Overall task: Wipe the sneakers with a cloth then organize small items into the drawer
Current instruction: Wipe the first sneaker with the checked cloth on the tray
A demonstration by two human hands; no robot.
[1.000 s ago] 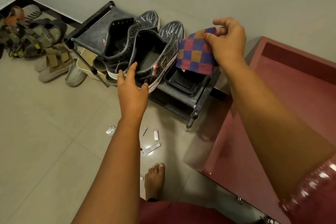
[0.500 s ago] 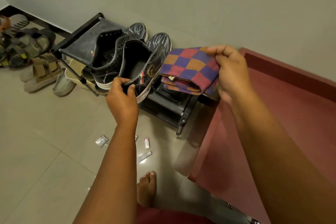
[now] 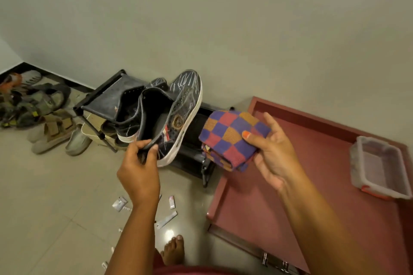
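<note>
My left hand (image 3: 139, 168) grips the heel collar of a black high-top sneaker (image 3: 176, 116) with a white sole, lifted and tilted above the black shoe rack (image 3: 105, 100). A second black sneaker (image 3: 129, 123) stays on the rack behind it. My right hand (image 3: 272, 152) holds a folded checkered cloth (image 3: 228, 138) in purple, red and orange, thumb on top, just right of the lifted sneaker. Several small tubes and sachets (image 3: 166, 219) lie on the tiled floor below my left arm. The open maroon drawer (image 3: 279, 196) lies at the right.
A clear plastic container (image 3: 377, 167) sits inside the drawer at far right. Sandals and slip-on shoes (image 3: 51, 131) are piled on the floor at left by the wall. My bare foot (image 3: 174, 250) stands near the small items.
My left hand has closed on the sneaker's heel and lifted it off the rack. My right hand brought the cloth down and turned palm-up beside the shoe.
</note>
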